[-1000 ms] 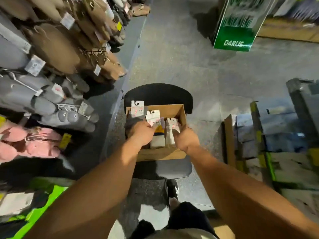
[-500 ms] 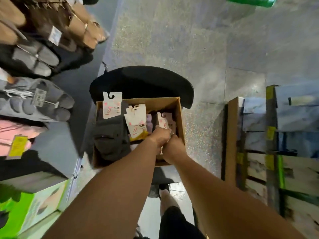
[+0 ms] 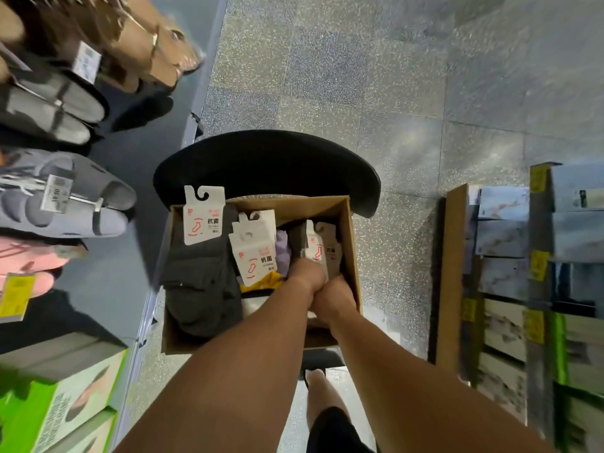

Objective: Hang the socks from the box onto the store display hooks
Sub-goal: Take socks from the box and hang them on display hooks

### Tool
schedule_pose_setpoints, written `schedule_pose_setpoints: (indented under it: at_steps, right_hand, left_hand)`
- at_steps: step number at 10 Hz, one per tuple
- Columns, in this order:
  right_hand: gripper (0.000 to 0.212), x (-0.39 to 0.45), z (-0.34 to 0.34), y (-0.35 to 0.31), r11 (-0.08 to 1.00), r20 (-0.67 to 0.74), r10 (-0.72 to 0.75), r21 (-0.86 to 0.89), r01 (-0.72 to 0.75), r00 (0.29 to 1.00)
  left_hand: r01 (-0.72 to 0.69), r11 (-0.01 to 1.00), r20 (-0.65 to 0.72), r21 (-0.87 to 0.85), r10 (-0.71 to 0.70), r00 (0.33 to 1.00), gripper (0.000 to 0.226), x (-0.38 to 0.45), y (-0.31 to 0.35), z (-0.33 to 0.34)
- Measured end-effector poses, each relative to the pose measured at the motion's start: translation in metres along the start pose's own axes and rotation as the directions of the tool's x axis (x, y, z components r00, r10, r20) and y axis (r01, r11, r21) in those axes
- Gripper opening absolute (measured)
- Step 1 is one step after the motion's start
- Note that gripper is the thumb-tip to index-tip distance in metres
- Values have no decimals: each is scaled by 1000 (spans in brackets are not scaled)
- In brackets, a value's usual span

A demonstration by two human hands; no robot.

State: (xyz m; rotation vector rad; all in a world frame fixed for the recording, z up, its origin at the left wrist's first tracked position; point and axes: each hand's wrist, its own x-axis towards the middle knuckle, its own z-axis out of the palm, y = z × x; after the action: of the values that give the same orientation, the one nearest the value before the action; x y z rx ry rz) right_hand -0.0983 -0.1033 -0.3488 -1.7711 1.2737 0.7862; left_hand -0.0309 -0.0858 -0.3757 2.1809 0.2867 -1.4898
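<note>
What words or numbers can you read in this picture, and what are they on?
"抗菌" on the white header card of the dark grey socks.
"抗菌" on the white card of the middle sock pack.
"抗" partly, on the card above the hands, the rest hidden.
Price tag by the grey slippers: digits, too blurred to trust.
Yellow tags, green boxes: unreadable.

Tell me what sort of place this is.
Most likely a shop aisle being restocked: slippers with price tags hang on display hooks, boxed goods sit below, and a cardboard box of carded socks rests on a chair.
</note>
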Motion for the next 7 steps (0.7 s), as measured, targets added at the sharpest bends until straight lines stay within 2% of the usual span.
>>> schedule_pose_setpoints:
  at_steps: [1,2,3,4,5,7]
  right_hand:
    - [37,-6,-3,1,990,-43,44,136,-38,998]
    - [35,-3,7,6,918,-32,69,392,-51,997]
    - [35,-12,5,2,889,-50,98,453,-65,994]
    - [43,-22,-5,-3,913,-63,139,395,-103,988]
    - [46,-31,-11,-3,926,-66,132,364,-99,989]
    - [48,-23,-9,3,960,-63,81,273,-61,995]
  left_hand:
    - [-15,999,-13,-33,15,1000,45,-11,5,0]
    - [19,995,43,-102,-15,999,47,-10,1,1]
    - [60,980,84,-188,-44,995,43,-11,2,-1]
    - [75,966,119,-248,-46,992,39,-18,3,-4]
    - [88,962,135,-260,-54,989,45,-22,-1,-7]
    - [67,969,70,-237,-52,996,43,-14,-5,0]
